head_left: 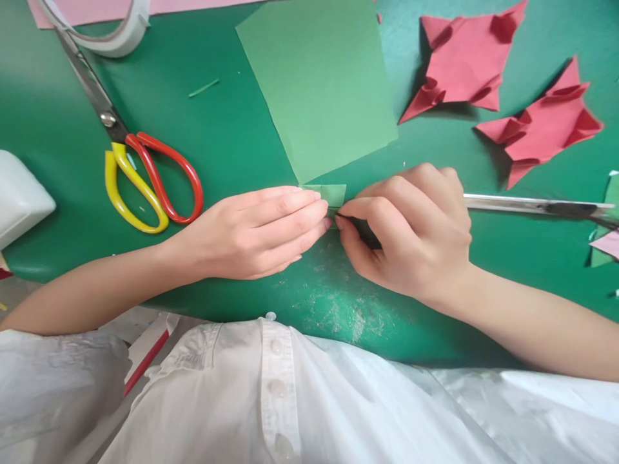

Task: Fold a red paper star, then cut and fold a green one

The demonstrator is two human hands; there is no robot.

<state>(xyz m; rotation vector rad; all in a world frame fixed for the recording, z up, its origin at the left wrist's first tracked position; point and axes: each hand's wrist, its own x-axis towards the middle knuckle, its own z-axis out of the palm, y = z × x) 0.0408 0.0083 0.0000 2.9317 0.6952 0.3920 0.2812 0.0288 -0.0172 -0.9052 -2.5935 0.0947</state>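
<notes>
My left hand (271, 225) lies with its fingers stretched out and close together over a small light green paper strip (333, 193), covering part of it. At the strip's right end, the thumb and forefinger of my right hand (411, 225) are pinched together. A thin dark edge shows at this pinch, but I cannot make out what it is. A large light green paper sheet (329, 90) lies just beyond the strip, one corner close to my left fingertips.
Scissors (109, 120) with red and yellow handles lie left, below a white tape roll (130, 32). Two folded red paper shapes (467, 61) sit far right. A long silver tool (512, 203) extends beside my right hand. A white container (22, 200) stands at the left edge.
</notes>
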